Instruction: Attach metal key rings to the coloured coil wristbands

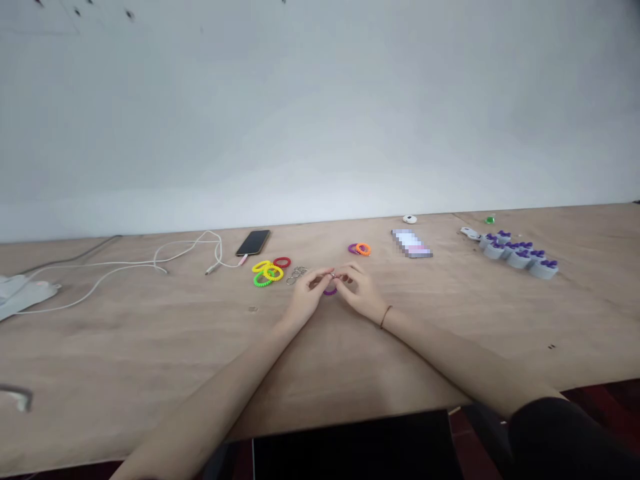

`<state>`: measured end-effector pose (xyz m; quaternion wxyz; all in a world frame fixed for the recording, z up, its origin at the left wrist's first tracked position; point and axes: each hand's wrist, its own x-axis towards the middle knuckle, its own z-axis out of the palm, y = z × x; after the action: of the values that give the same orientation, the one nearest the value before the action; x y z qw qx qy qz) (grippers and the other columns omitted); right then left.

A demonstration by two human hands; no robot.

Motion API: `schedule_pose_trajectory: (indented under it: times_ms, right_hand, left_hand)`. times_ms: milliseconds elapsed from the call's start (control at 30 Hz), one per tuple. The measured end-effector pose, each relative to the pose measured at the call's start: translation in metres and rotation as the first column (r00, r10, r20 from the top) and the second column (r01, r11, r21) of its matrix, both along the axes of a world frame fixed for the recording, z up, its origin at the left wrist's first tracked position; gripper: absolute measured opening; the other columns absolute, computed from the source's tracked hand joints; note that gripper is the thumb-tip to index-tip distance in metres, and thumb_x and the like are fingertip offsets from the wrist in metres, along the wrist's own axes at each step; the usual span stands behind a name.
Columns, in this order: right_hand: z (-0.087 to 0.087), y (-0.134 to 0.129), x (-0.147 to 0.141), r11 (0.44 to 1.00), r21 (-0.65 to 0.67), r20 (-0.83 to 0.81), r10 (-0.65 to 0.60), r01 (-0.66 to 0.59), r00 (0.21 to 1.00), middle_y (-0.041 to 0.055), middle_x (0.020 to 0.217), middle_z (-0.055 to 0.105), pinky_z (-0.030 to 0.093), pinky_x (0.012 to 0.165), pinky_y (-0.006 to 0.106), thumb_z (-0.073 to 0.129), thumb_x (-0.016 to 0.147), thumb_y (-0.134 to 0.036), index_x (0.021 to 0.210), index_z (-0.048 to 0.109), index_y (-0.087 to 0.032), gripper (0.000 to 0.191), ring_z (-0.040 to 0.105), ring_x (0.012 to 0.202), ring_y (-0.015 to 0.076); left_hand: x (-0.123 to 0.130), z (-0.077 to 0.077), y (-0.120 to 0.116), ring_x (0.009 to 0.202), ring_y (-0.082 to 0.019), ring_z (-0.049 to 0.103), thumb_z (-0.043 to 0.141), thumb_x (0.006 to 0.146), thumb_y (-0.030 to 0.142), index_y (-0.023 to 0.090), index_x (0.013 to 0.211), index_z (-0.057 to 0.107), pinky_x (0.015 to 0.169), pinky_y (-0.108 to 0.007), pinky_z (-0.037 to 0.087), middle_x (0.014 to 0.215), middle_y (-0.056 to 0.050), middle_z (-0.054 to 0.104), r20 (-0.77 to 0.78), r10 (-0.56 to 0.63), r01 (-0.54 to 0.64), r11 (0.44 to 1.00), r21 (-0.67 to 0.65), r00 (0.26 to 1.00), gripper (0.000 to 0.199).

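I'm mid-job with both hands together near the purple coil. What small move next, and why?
Perhaps steady the small metal piece with the left hand and gently turn the purple coil with the right hand, to check whether they're joined: the fingertips meet at the metal, the coil shows just below, and their connection is too small to tell.

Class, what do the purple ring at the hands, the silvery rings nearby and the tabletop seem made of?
Purple ring: probably plastic, from its even, strong colour; partly covered, so its finish is unclear.
Silvery rings: likely metal, fairly shiny, from their thin grey loops.
Tabletop: wood or wood-look sheet, rather matt, from brown tone and faint grain.
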<state>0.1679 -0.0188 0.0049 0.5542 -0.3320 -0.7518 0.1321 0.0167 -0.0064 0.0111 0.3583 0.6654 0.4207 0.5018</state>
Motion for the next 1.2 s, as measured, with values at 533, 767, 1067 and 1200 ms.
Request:
schedule_pose_trajectory:
  times_ms: [533,767,1067,1200]
  right_hand:
    - [-0.0022,0.0008,0.0013,1.0,-0.014,-0.03,-0.009,0.009,0.999,0.0021,0.086,0.067,0.051,0.072,0.029,0.048,0.082,-0.02,0.089,0.062,-0.021,0.016,0.062,0.076,0.0152]
    - [-0.0031,0.0008,0.0023,0.998,0.067,0.055,-0.025,0.021,0.998,0.0042,0.089,0.064,0.05,0.07,0.028,0.045,0.08,-0.015,0.092,0.06,-0.02,0.02,0.059,0.076,0.0145]
    - [-0.0035,0.0008,0.0018,0.997,-0.077,-0.03,0.001,-0.004,1.0,0.0031,0.081,0.066,0.048,0.06,0.026,0.049,0.08,-0.022,0.088,0.062,-0.019,0.015,0.059,0.066,0.0134]
    - [-0.0047,0.0028,0.0012,0.985,-0.173,-0.077,-0.001,-0.013,0.997,0.0032,0.076,0.066,0.048,0.06,0.025,0.05,0.08,-0.027,0.083,0.063,-0.017,0.016,0.059,0.066,0.0137]
  left_hand:
    - [0.0037,0.0004,-0.0029,0.102,-0.021,0.057,0.057,0.076,0.036,0.017,0.104,0.061,0.089,-0.033,0.046,0.11,-0.007,0.063,0.056,-0.09,0.093,0.994,-0.06,0.994,0.035]
    - [0.0035,0.0016,-0.0047,0.098,-0.02,0.06,0.062,0.073,0.033,0.017,0.108,0.059,0.089,-0.034,0.047,0.109,-0.007,0.063,0.033,-0.085,0.085,0.996,-0.01,0.996,0.038]
    - [0.0022,-0.0045,-0.0004,0.089,-0.019,0.062,0.061,0.073,0.032,0.017,0.109,0.058,0.08,-0.033,0.051,0.103,-0.008,0.063,0.002,-0.041,0.041,0.999,0.011,0.999,0.039]
    - [0.0011,-0.0055,-0.0008,0.081,-0.016,0.062,0.062,0.071,0.032,0.018,0.102,0.062,0.076,-0.03,0.051,0.097,-0.007,0.063,-0.087,0.028,-0.017,0.993,0.12,0.996,0.034]
